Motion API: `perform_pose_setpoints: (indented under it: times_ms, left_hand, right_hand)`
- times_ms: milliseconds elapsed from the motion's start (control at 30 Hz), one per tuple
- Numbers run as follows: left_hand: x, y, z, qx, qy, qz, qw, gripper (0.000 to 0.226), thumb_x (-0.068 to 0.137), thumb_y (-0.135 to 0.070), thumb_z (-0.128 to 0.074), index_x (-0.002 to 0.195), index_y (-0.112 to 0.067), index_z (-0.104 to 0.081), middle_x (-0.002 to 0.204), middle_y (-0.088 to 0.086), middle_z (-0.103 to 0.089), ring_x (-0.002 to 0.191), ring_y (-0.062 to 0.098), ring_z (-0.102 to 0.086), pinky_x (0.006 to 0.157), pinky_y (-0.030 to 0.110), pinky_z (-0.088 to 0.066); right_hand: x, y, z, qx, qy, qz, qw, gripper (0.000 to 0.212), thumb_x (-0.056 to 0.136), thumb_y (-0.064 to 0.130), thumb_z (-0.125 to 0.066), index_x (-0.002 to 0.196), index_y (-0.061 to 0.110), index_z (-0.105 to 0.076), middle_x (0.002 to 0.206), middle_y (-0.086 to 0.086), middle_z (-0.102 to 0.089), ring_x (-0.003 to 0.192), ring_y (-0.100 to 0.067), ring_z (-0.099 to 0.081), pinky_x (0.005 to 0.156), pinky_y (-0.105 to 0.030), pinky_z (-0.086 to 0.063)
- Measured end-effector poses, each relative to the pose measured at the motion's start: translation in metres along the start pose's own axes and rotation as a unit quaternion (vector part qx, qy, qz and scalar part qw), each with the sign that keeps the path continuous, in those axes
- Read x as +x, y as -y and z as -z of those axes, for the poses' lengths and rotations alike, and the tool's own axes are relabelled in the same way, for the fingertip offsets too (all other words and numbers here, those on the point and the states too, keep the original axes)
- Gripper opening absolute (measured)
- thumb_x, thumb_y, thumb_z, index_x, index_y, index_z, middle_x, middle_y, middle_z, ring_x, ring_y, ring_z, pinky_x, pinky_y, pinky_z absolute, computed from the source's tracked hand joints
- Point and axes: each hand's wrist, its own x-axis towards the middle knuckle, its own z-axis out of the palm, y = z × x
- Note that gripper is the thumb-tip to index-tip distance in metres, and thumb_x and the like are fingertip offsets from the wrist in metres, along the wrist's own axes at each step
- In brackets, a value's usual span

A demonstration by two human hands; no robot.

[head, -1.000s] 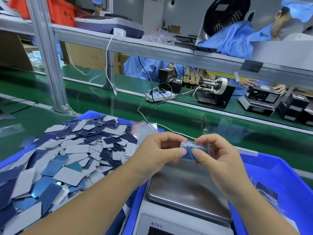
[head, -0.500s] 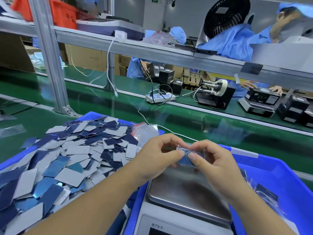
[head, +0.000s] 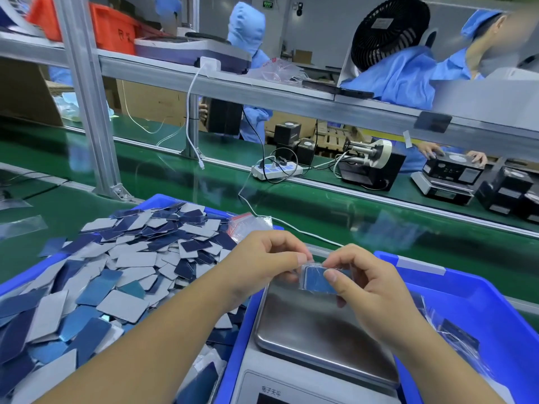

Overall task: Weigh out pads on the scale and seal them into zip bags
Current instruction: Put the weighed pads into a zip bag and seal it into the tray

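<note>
We hold a small clear zip bag (head: 319, 279) of blue pads above the scale pan (head: 315, 325). Our left hand (head: 262, 263) pinches the bag's left end between thumb and curled fingers (head: 294, 252); our right hand (head: 367, 287) grips its right end, the thumb (head: 335, 279) lying across the bag's front. Left of our left fingers, a blue tray (head: 163, 199) is heaped with loose grey and blue pads (head: 116, 275), and a sheaf of empty bags (head: 248, 225) lies just beyond the knuckles. Right of our right fingers, a second blue bin (head: 472, 295) holds filled bags (head: 455, 333). Past both hands runs the green conveyor (head: 320, 208).
</note>
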Motion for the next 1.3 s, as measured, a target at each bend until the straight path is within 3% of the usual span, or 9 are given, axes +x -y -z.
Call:
perform_pose_setpoints:
  times_ms: [167,367,500,633,833,933,1033,1133,1300]
  left_hand:
    - [-0.002,0.001,0.000,0.014,0.005,0.016,1.000,0.008,0.079,-0.019,-0.072,0.081,-0.023,-0.078,0.078,-0.002,-0.070,0.076,0.010,-0.066,0.074,0.026,-0.058]
    - [0.000,0.003,0.002,0.045,-0.011,0.015,0.999,0.015,0.092,-0.003,-0.069,0.081,-0.013,-0.072,0.076,0.001,-0.065,0.072,0.009,-0.062,0.071,0.023,-0.055]
    - [-0.001,0.002,0.000,-0.034,0.008,0.021,0.999,0.013,0.092,-0.006,-0.067,0.082,-0.013,-0.068,0.082,0.001,-0.063,0.077,0.013,-0.062,0.072,0.026,-0.054]
    - [0.000,0.004,-0.002,-0.087,0.009,0.028,0.996,0.008,0.086,-0.015,-0.072,0.079,-0.017,-0.069,0.086,0.003,-0.061,0.079,0.016,-0.062,0.074,0.032,-0.056]
    - [0.000,0.010,-0.002,-0.017,0.041,0.033,0.999,0.021,0.078,-0.013,-0.078,0.097,-0.022,-0.074,0.089,0.001,-0.071,0.085,0.016,-0.068,0.077,0.033,-0.060]
    - [0.000,0.014,-0.005,0.063,0.042,0.025,0.997,0.016,0.085,0.003,-0.074,0.095,-0.010,-0.072,0.077,0.003,-0.071,0.075,0.017,-0.069,0.071,0.030,-0.059]
    - [0.001,0.012,-0.004,0.052,0.025,0.001,0.998,0.022,0.085,0.012,-0.069,0.095,-0.007,-0.072,0.075,0.004,-0.071,0.071,0.016,-0.069,0.069,0.025,-0.055]
    - [0.002,0.010,-0.004,0.028,0.010,-0.001,1.000,0.029,0.082,0.017,-0.069,0.096,-0.008,-0.073,0.076,0.003,-0.073,0.070,0.014,-0.069,0.070,0.023,-0.054]
    - [0.003,0.010,-0.003,0.039,-0.002,-0.001,0.999,0.029,0.072,0.002,-0.079,0.088,-0.022,-0.074,0.078,-0.003,-0.071,0.075,0.012,-0.063,0.078,0.029,-0.051]
  right_hand:
    - [0.000,-0.002,0.002,0.013,0.009,0.011,1.000,0.022,0.087,0.015,-0.067,0.085,0.036,-0.069,0.088,0.005,-0.063,0.061,-0.017,-0.052,0.052,-0.031,-0.053]
    - [0.000,-0.002,0.000,-0.008,0.012,0.035,0.999,0.018,0.086,0.021,-0.066,0.089,0.038,-0.068,0.088,0.010,-0.063,0.066,-0.010,-0.057,0.054,-0.031,-0.053]
    - [-0.001,-0.006,0.000,-0.013,-0.012,-0.002,1.000,0.023,0.080,0.044,-0.067,0.102,0.045,-0.064,0.081,-0.001,-0.061,0.062,-0.026,-0.051,0.056,-0.051,-0.053]
    - [0.000,-0.006,0.000,-0.013,-0.008,-0.006,1.000,0.029,0.076,0.049,-0.068,0.104,0.045,-0.064,0.082,-0.008,-0.060,0.066,-0.035,-0.052,0.060,-0.057,-0.051]
    - [-0.001,-0.004,0.002,-0.045,-0.021,0.014,0.999,0.023,0.080,0.035,-0.070,0.100,0.046,-0.064,0.069,0.015,-0.057,0.061,-0.015,-0.048,0.061,-0.047,-0.053]
    - [0.000,-0.005,0.003,-0.058,-0.030,0.019,0.998,0.025,0.080,0.033,-0.069,0.100,0.046,-0.062,0.074,0.017,-0.060,0.061,-0.006,-0.047,0.060,-0.025,-0.047]
    - [0.001,-0.005,0.005,-0.028,-0.019,-0.004,0.999,0.029,0.077,0.047,-0.067,0.106,0.047,-0.062,0.093,0.017,-0.065,0.066,-0.005,-0.052,0.065,-0.022,-0.047]
    - [0.001,-0.006,0.005,-0.009,-0.018,-0.011,1.000,0.032,0.075,0.052,-0.066,0.107,0.046,-0.063,0.093,0.016,-0.066,0.071,-0.006,-0.057,0.070,-0.027,-0.051]
    - [0.000,-0.003,0.003,-0.010,-0.036,0.007,0.999,0.018,0.080,0.042,-0.068,0.098,0.043,-0.067,0.071,-0.006,-0.060,0.069,-0.034,-0.058,0.068,-0.056,-0.051]
